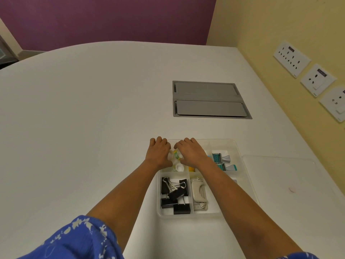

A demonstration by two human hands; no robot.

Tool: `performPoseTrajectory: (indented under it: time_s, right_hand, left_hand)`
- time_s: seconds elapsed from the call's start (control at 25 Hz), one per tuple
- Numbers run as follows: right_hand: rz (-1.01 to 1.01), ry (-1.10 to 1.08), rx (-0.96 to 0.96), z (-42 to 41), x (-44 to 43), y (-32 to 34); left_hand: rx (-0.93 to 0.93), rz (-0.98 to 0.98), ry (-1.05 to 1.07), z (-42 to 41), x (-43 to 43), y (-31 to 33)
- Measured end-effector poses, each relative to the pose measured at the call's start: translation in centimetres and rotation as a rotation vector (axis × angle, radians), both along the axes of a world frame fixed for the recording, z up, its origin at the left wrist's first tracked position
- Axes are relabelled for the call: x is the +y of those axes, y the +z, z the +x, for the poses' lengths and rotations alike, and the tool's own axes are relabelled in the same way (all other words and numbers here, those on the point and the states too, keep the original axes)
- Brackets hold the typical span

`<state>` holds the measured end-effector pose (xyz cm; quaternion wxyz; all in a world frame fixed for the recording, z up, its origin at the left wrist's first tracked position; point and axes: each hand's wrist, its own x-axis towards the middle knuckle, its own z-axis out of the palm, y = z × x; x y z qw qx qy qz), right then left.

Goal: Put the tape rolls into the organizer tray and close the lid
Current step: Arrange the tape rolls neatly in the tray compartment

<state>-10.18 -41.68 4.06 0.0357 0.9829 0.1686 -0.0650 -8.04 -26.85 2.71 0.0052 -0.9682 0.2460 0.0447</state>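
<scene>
A clear plastic organizer tray (242, 176) lies on the white table, split into compartments. My left hand (158, 152) and my right hand (190, 152) meet over its far left compartment, both gripping small tape rolls (176, 156), clear with green and yellow print. More small rolls (179, 167) rest in the compartment just below my hands; a yellow one (191, 168) shows beside them. The clear lid (287, 186) lies flat on the table to the right of the tray.
Black binder clips (174, 194) fill the near left compartment, a beige staple remover (198, 192) the one beside it, teal correction tapes (222, 158) the far right. A grey cable hatch (209, 100) is set in the table beyond. Wall sockets (306, 71) line the yellow wall.
</scene>
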Motion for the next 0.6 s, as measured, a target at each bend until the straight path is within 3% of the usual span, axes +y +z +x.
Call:
performPoseTrajectory:
  time_s: [0.4,0.6]
  right_hand:
    - [-0.029,0.005,-0.025,-0.1,0.5,-0.8]
    - [0.015,-0.066,-0.05,-0.2,0.3,-1.2]
  left_hand:
    - [-0.051,-0.191,0.025,-1.6,1.4,-0.2]
    - [-0.018,-0.091,0.002,-1.0,1.0,-0.2]
